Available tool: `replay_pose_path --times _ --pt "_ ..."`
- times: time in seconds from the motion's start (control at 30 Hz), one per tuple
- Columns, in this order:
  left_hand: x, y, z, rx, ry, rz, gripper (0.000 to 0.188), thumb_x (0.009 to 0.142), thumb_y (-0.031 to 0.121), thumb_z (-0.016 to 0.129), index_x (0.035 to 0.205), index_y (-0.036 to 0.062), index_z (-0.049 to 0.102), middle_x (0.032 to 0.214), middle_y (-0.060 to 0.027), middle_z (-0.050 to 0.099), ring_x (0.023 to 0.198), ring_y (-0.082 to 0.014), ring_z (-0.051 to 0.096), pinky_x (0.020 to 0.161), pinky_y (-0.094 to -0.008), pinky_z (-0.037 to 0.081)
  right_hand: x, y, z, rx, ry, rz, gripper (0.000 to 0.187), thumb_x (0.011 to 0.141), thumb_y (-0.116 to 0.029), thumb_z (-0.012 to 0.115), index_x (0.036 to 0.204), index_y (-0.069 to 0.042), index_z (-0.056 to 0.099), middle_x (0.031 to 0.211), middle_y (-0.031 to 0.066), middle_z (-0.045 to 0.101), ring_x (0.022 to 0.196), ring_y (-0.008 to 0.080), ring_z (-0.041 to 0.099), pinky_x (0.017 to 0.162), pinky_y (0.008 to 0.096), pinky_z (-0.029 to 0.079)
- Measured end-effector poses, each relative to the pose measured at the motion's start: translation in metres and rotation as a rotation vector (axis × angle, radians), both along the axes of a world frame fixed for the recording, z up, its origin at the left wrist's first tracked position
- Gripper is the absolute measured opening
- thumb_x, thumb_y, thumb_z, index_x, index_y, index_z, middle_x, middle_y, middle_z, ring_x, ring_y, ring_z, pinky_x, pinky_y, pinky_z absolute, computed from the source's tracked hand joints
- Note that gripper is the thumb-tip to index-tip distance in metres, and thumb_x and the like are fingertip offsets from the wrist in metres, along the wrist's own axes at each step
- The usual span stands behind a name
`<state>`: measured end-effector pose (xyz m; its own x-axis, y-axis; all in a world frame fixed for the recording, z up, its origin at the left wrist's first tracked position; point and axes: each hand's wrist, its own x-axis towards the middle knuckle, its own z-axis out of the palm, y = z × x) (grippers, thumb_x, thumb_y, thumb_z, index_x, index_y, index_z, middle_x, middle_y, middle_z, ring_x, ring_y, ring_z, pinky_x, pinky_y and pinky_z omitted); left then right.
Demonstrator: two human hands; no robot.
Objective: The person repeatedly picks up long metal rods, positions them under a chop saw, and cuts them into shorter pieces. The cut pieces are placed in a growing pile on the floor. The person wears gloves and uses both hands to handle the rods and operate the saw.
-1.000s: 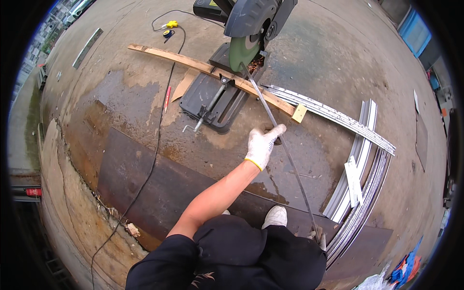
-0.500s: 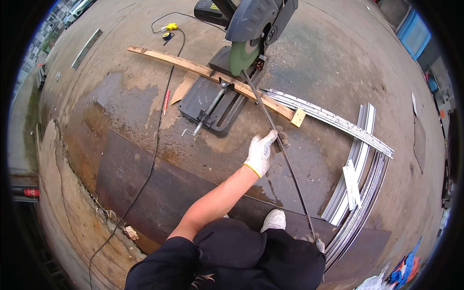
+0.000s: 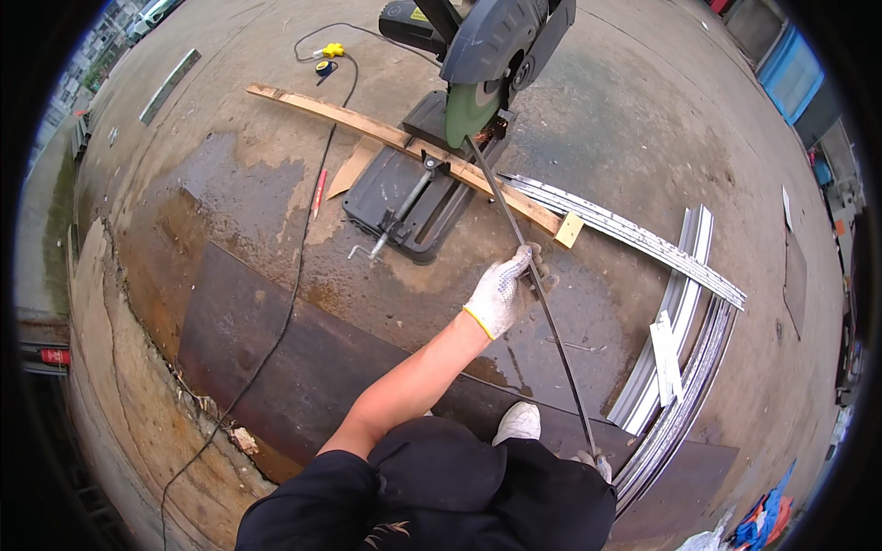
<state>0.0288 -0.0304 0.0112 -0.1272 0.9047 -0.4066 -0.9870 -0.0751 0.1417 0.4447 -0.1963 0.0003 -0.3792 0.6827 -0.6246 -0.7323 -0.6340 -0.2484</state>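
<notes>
"How far had the cut got?"

"At the saw [image 3: 480, 48], the metal bar [image 3: 562, 358] met the disc [image 3: 469, 112]. My left hand [image 3: 496, 296] gripped it midway; I couldn't tell how my right hand [image 3: 603, 466] held its near end. Sparks [image 3: 483, 135] showed: apparently begun, not finished."

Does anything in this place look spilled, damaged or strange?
Yes: dark, wet-looking floor patches lie around the cutting saw, and the black cable runs close to them. Wetness seems odd beside a powered tool.
</notes>
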Motion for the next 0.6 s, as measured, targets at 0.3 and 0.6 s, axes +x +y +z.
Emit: replay_pose_path --times 0.3,0.6 --pt "0.0 0.003 -0.008 0.091 0.001 -0.008 0.024 0.102 0.027 0.06 0.114 0.007 0.063 0.085 -0.003 0.064 0.082 -0.0189 0.065 0.097 -0.048 0.053 -0.044 0.004 0.03 -0.061 -0.077 -0.196 0.03 0.101 -0.036 0.057 0.119 -0.014 0.068 0.079 -0.0008 0.041 0.065 0.0144 0.037 0.062 0.0316 0.037" --pt "0.004 0.005 -0.006 0.007 0.022 0.05 0.02 0.103 0.027 0.059 0.097 0.0092 0.066 0.087 -0.0072 0.066 0.089 -0.0282 0.067 0.1 -0.0513 0.052 -0.006 0.001 0.003 -0.031 -0.089 -0.015 0.022 0.099 -0.031 0.06 0.11 -0.014 0.068 0.077 -0.0006 0.042 0.066 0.0127 0.04 0.063 0.0308 0.038"
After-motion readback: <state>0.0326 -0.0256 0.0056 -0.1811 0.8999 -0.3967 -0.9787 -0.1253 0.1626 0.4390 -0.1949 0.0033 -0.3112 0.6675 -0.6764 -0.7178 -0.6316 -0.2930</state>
